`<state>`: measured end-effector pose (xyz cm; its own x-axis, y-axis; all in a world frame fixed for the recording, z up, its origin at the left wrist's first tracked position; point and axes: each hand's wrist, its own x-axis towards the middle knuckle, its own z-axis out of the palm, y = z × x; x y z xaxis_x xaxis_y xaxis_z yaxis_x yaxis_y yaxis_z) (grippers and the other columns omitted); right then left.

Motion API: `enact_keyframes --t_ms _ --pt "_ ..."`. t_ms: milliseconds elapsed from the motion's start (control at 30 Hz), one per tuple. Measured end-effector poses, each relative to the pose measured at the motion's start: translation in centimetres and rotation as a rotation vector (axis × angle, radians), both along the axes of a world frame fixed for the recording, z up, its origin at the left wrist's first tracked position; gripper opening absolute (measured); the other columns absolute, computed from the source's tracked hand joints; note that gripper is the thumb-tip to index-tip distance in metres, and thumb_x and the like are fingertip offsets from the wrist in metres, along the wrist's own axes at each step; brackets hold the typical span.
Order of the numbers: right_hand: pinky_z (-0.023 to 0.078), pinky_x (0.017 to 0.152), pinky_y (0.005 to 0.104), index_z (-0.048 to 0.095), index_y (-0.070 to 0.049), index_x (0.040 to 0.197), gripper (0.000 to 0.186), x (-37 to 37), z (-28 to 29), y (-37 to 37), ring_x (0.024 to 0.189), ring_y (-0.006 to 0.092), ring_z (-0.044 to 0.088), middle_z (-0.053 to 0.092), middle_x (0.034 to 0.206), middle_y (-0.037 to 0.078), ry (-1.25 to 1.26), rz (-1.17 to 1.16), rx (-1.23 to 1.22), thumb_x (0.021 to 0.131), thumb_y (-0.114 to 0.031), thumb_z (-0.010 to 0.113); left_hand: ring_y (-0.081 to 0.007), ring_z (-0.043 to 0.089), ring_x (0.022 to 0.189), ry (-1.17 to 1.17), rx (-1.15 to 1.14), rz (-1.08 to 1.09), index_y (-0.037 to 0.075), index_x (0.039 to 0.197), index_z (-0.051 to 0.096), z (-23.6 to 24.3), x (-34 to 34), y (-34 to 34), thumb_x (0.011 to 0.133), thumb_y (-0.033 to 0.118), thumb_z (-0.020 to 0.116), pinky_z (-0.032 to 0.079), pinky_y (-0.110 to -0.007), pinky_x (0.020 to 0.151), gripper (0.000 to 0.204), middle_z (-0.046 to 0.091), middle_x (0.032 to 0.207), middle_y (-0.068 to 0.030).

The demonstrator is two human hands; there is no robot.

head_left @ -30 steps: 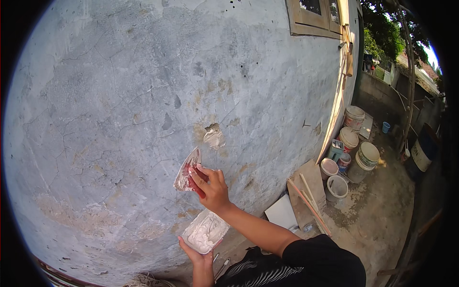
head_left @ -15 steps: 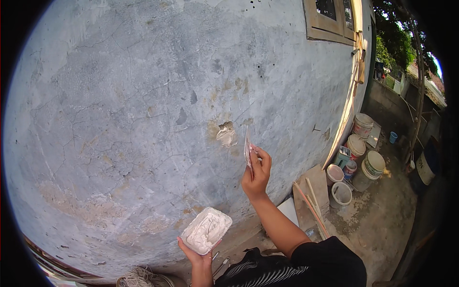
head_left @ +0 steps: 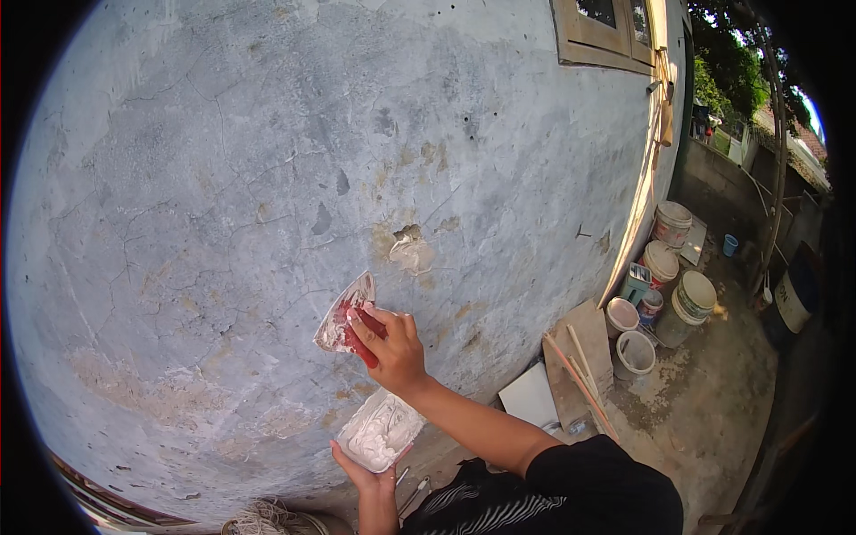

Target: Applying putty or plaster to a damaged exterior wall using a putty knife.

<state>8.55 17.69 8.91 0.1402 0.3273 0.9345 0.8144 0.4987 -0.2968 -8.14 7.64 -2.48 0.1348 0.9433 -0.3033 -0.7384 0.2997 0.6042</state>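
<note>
My right hand point(head_left: 399, 350) grips a red-handled putty knife point(head_left: 346, 314) whose wide blade is smeared with whitish putty. The blade is turned up and to the left in front of the wall, below and left of a patch of putty point(head_left: 411, 256). That patch fills most of a chipped hole, and a dark gap shows along its upper edge. Lower down, my left hand point(head_left: 363, 473) holds a shallow rectangular tub point(head_left: 383, 432) of whitish putty from beneath. My right wrist passes just above the tub's far edge.
The cracked blue-grey wall point(head_left: 223, 223) fills most of the view, with a wooden window point(head_left: 606, 36) at upper right. Several buckets point(head_left: 634, 354) stand on the ground at right. A board point(head_left: 581, 357) with thin sticks leans nearby. A coil of string point(head_left: 267, 517) lies at the bottom.
My right hand has moved left and down from beside the patch, turning the putty knife so its broad face shows. The putty patch looks wider and flatter. My left hand still holds the tub.
</note>
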Motion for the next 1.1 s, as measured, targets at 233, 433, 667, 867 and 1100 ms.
enact_keyframes --t_ms 233,433,667,867,1100 --pt "0.052 0.083 0.0359 0.070 -0.011 0.129 0.060 2.5 0.8 -3.6 0.102 0.0313 0.061 0.064 0.124 0.012 0.124 0.332 -0.019 0.071 0.006 0.072 -0.0457 0.053 0.132 0.004 0.012 0.007 0.016 0.157 0.035 0.4 0.3 -0.8 0.089 0.082 0.028 0.048 -0.075 0.088 0.095 0.049 0.153 -0.0146" --pt "0.053 0.079 0.0277 0.068 0.007 0.118 0.027 8.8 -2.0 -7.9 0.100 0.0152 0.063 0.063 0.122 0.012 0.645 0.780 -0.431 0.092 0.005 0.063 -0.0444 0.053 0.133 -0.002 0.060 0.026 0.016 0.157 0.036 0.4 0.2 -0.2 0.090 0.083 0.025 0.049 -0.073 0.088 0.095 0.049 0.153 -0.0143" --pt "0.052 0.066 0.0288 0.069 0.002 0.108 0.017 13.6 -4.0 -10.3 0.072 0.0134 0.064 0.073 0.088 0.006 0.971 0.890 -0.662 0.098 -0.011 0.066 -0.0354 0.053 0.134 -0.083 0.137 0.118 0.001 0.148 0.044 3.0 2.8 0.3 0.100 0.068 0.032 0.042 -0.048 0.114 0.084 0.052 0.148 -0.0170" --pt "0.052 0.069 0.0284 0.068 0.005 0.110 0.018 14.0 -4.3 -11.7 0.080 0.0125 0.065 0.071 0.097 0.008 0.866 0.860 -0.748 0.097 -0.007 0.066 -0.0342 0.054 0.132 -0.072 0.124 0.142 0.001 0.147 0.045 3.8 4.8 0.3 0.100 0.068 0.033 0.043 -0.047 0.112 0.082 0.054 0.146 -0.0173" --pt "0.052 0.086 0.0337 0.070 0.002 0.118 0.035 14.3 -3.3 -11.9 0.100 0.0255 0.065 0.069 0.112 0.014 0.233 0.579 -0.507 0.085 0.010 0.064 -0.0333 0.055 0.131 -0.072 0.121 0.149 0.001 0.146 0.046 4.3 7.1 0.0 0.101 0.067 0.034 0.045 -0.046 0.110 0.081 0.056 0.144 -0.0170"
